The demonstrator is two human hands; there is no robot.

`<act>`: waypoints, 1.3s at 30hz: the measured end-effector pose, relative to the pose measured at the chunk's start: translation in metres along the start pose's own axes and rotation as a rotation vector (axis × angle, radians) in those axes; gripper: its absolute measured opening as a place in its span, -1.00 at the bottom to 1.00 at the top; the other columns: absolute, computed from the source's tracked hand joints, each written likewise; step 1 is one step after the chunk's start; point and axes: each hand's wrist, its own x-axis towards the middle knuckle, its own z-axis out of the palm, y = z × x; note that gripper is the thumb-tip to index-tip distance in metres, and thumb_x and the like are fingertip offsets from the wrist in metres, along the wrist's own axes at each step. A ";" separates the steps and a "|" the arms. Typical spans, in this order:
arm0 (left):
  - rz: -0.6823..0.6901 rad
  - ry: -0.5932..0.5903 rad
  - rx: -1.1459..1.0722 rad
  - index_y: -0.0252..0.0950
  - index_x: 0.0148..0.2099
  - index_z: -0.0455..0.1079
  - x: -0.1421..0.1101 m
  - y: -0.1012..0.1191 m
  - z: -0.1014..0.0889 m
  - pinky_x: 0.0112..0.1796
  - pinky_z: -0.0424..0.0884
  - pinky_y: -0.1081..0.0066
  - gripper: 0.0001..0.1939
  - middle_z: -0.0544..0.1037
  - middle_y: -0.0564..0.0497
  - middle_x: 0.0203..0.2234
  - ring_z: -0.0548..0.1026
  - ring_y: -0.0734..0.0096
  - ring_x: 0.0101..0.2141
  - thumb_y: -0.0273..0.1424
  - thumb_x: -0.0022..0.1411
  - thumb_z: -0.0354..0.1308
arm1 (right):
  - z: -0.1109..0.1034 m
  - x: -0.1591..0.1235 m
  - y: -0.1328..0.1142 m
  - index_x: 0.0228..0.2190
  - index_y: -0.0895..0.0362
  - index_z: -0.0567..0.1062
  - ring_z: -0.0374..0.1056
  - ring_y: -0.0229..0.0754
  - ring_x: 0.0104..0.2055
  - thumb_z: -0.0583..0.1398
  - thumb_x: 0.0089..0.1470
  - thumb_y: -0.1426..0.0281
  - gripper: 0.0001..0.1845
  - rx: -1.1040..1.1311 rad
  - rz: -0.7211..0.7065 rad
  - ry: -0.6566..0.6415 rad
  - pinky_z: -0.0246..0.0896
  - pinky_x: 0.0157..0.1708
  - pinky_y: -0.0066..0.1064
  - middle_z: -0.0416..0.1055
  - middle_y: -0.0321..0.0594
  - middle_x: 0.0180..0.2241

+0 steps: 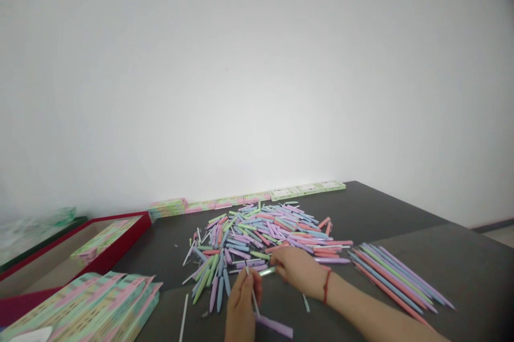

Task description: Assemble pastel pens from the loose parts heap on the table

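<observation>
My left hand (242,302) is closed around a thin white pen refill (255,301), which slants down past the fingers. Just below it, a purple pen barrel (277,326) sticks out to the right of the wrist. With bent fingers, my right hand (295,267) pinches the end of a shiny pale green pen part (267,271) that reaches toward my left hand. Behind both hands spreads a heap of pastel pen pieces (257,229) in purple, blue, green and coral. Another white refill (183,316) lies left of my left hand, and a small green-grey piece (306,303) lies below my right hand.
Assembled-looking pens (397,278) lie in a row at right on the dark table (425,235). Printed packs (88,304) are stacked at front left, beside a red box (124,243) with packs inside. More packs (228,202) line the white wall. Clear plastic bags (32,232) sit far left.
</observation>
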 end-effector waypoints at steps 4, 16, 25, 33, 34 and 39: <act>-0.064 -0.107 -0.118 -0.25 -0.29 0.30 -0.001 0.002 0.003 -0.70 -0.13 0.57 -0.60 0.05 0.28 -0.73 -0.10 0.59 -0.70 0.01 0.13 0.07 | 0.007 0.032 0.004 -0.27 0.20 0.50 0.39 -0.12 -0.15 0.14 0.14 0.45 -0.85 -0.091 0.085 -0.071 0.25 -0.14 -0.26 0.47 -0.12 -0.19; -0.053 -0.157 -0.005 -0.28 -0.33 0.36 -0.014 0.005 0.012 -0.67 -0.20 0.50 -0.44 0.04 0.25 -0.71 -0.09 0.59 -0.68 0.16 0.06 0.05 | 0.018 0.052 0.009 -0.06 0.16 0.38 0.36 -0.11 -0.11 0.14 0.19 0.31 -0.70 -0.230 0.185 -0.099 0.32 -0.14 -0.15 0.36 -0.13 -0.06; -0.074 -0.095 -0.081 -0.26 -0.37 0.29 -0.007 -0.004 0.006 -0.68 -0.24 0.51 -0.50 0.06 0.25 -0.71 -0.11 0.61 -0.70 0.12 0.08 0.05 | 0.018 0.052 0.016 -0.08 0.18 0.40 0.36 -0.10 -0.11 0.15 0.18 0.31 -0.71 -0.254 0.090 -0.164 0.32 -0.14 -0.14 0.38 -0.13 -0.07; -0.077 -0.076 -0.050 -0.25 -0.38 0.29 -0.009 -0.001 0.010 -0.70 -0.21 0.52 -0.49 0.07 0.24 -0.72 -0.09 0.61 -0.71 0.14 0.05 0.04 | 0.010 0.051 -0.001 -0.09 0.18 0.40 0.36 -0.10 -0.10 0.15 0.18 0.32 -0.72 -0.210 0.028 -0.166 0.30 -0.11 -0.12 0.38 -0.14 -0.07; -0.078 -0.077 -0.053 -0.25 -0.38 0.30 -0.010 0.000 0.010 -0.70 -0.20 0.52 -0.48 0.07 0.24 -0.72 -0.09 0.61 -0.70 0.14 0.04 0.05 | 0.011 0.052 0.000 -0.12 0.19 0.41 0.35 -0.09 -0.10 0.16 0.16 0.34 -0.74 -0.184 0.016 -0.158 0.28 -0.10 -0.11 0.39 -0.15 -0.09; -0.080 -0.127 -0.065 -0.26 -0.37 0.35 -0.010 0.000 0.008 -0.69 -0.13 0.51 -0.47 0.09 0.22 -0.72 -0.06 0.60 -0.70 0.15 0.05 0.07 | 0.006 0.052 0.011 -0.32 0.23 0.45 0.35 -0.06 -0.15 0.22 -0.04 0.58 -0.84 0.056 -0.018 -0.025 0.22 -0.14 -0.22 0.44 -0.08 -0.25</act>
